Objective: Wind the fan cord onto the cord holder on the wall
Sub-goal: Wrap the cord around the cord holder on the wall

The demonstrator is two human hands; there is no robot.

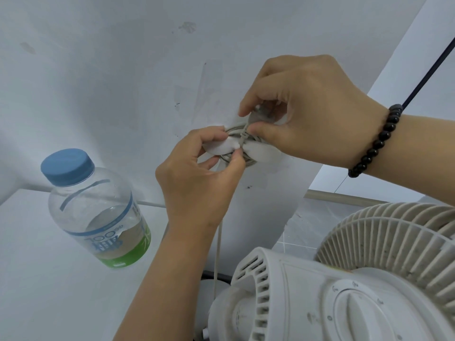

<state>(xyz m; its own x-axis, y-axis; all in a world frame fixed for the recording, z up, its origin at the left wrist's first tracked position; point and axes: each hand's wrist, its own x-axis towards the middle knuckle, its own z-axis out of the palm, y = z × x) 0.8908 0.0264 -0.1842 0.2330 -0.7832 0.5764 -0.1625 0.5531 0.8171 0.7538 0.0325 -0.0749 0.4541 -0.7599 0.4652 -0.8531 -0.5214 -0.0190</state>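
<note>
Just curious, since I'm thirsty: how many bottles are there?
1. The bottle, with a blue cap, stands on the white surface at left, beside the left hand. Others may sit outside the view.

Both hands cover much of the holder (258, 153): the left hand (197, 178) hides its lower left side, the right hand (312, 114) its top. What the right fingers (248, 107) pinch above the coil is too shadowed to tell. Below the left fingers (236, 153), the cord (218, 254) drops behind the fan (344, 279), its end hidden. The fan is cut off by the right and bottom edges. Left of the fingers, the bottle (98, 217) has label print too blurred to read.
</note>
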